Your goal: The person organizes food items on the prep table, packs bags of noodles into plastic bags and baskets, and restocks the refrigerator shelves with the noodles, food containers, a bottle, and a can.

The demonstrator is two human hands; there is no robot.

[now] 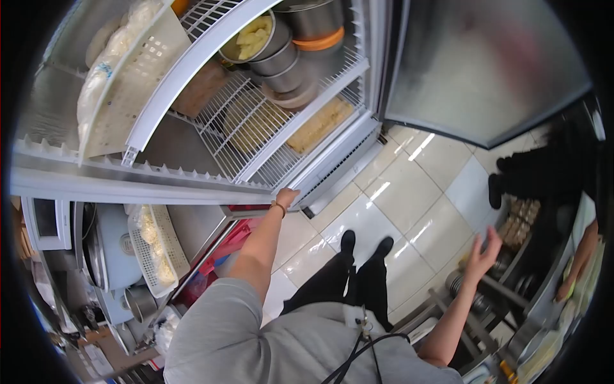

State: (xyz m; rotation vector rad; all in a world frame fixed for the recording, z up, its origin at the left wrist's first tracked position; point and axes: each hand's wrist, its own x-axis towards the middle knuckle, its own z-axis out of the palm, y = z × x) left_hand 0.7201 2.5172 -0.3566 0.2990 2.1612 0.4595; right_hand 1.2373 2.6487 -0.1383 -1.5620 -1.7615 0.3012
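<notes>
My left hand (287, 196) is at the lower edge of the open refrigerator's frame (236, 192), its fingers bent against it; whether it grips the edge is hard to tell. Out to the right, my right hand (483, 255) hangs in the air with its fingers apart and nothing in it. Inside the refrigerator, a metal pot of yellow pieces (254, 40) stands beside other metal pots (276, 67) on a white wire shelf (220, 121). A tray of yellowish food (320, 125) lies lower down.
The glass door (473, 70) stands open at the upper right. Another person in dark trousers (537, 176) is at the right, near a counter. A white basket (160, 249) is at the left. Tiled floor (409, 192) lies between.
</notes>
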